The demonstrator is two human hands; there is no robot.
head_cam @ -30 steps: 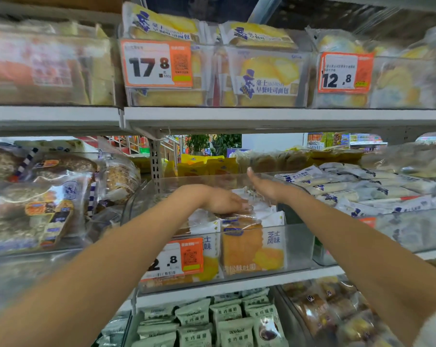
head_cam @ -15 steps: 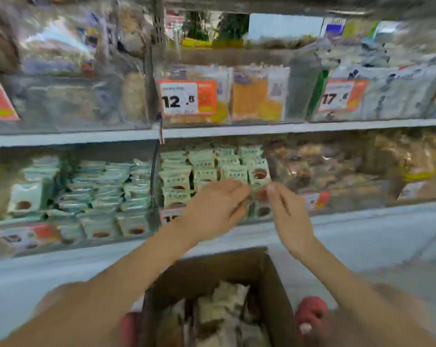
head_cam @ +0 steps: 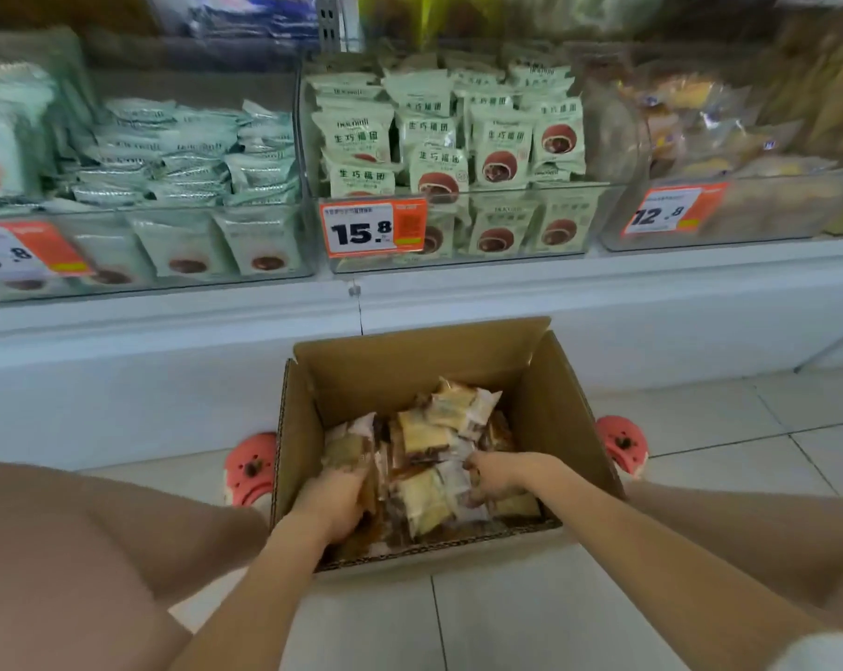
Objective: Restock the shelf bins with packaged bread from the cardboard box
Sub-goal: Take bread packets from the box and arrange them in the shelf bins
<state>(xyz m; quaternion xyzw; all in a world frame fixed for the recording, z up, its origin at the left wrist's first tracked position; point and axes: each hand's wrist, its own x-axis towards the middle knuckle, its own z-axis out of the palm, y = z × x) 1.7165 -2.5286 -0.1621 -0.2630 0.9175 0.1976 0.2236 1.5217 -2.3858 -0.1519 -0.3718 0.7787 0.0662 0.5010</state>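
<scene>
1. The person's bare forearms reach down into an open cardboard box (head_cam: 550, 404) standing on the tiled floor (head_cam: 530, 622) between two pink clogs (head_cam: 250, 469).
2. The left hand (head_cam: 334, 501) lies at the box's left side, fingers curled down round a bread packet (head_cam: 349, 452) with a tan and white wrapper.
3. The right hand (head_cam: 499, 479) is at the right side, fingers bent and dug in among the wrapped packets; whether it grips one cannot be told.
4. The packaged bread (head_cam: 429, 472) fills the bottom of the box, a loose heap of clear and white wrappers showing yellow and brown slices; no print on them is legible.
5. Beyond the box runs the white shelf base, and on it clear shelf bins (head_cam: 458, 261).
6. The middle bin bears an orange price tag (head_cam: 373, 228) reading "15.8" and holds pale green packets (head_cam: 501, 142) printed "生巧福团", each picturing a brown round cake.
7. The left bin carries a similar tag, partly cut off, ending ".8".
8. The right bin's tag (head_cam: 671, 213) reads "12.8"; its contents are blurred.
</scene>
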